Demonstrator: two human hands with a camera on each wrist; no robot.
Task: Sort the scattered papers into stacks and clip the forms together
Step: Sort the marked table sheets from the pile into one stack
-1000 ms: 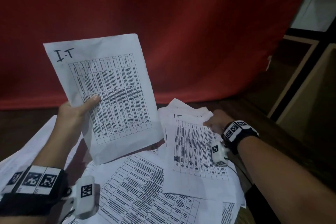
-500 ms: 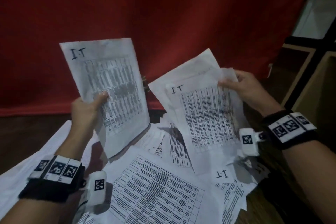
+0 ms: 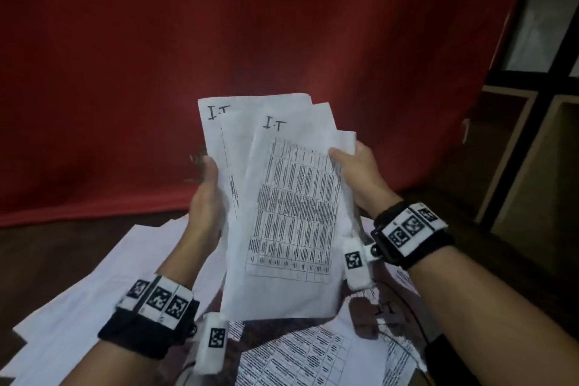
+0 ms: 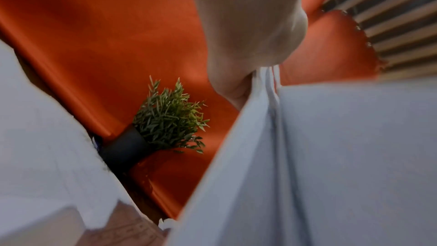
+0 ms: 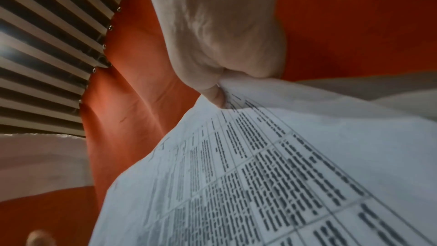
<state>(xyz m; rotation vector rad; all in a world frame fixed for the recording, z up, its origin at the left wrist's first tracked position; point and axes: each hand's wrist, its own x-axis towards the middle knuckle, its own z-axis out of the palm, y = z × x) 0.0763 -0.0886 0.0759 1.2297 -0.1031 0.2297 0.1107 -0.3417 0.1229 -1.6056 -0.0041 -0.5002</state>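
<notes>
Loose printed forms (image 3: 313, 354) litter the worktop (image 3: 47, 247) nearest the camera — too overlapped to count.

Above them, two hands, now brought together: half a second ago each held its own sheets apart. The left hand (image 3: 205, 207) grips the rear "I.T" sheets (image 3: 219, 122) at their left edge; the right hand (image 3: 360, 175) pinches the front "I.T" form (image 3: 294, 216), thumb on its print. At least four sheet edges are fanned, unsquared, clear of the worktop. One I.T stack seems to be forming — no clip in sight.

Behind: one potted plant (image 4: 165, 119), a red curtain (image 3: 250, 25).
</notes>
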